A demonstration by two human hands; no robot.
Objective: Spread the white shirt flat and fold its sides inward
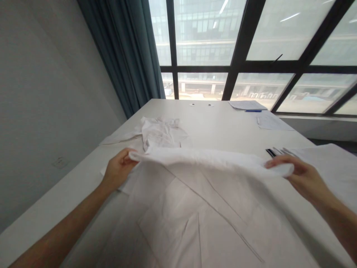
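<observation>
A large white garment (195, 201) with long seams spreads toward me over the near part of the table. My left hand (118, 167) pinches the left end of its far edge. At the right end of that same edge, my right hand (298, 173) grips the cloth between thumb and fingers. The edge between both hands is raised off the table and folded over or rolled. Just beyond it lies a crumpled white cloth part (163, 132) with gathers; whether it joins the garment is hidden.
The white table (206, 124) reaches to a large window. Papers (247, 105) and a blue pen (253, 111) lie at the far right. Dark and metallic slim items (270, 152) and more white cloth (331, 163) are beside my right hand. A blue curtain (134, 56) hangs at left.
</observation>
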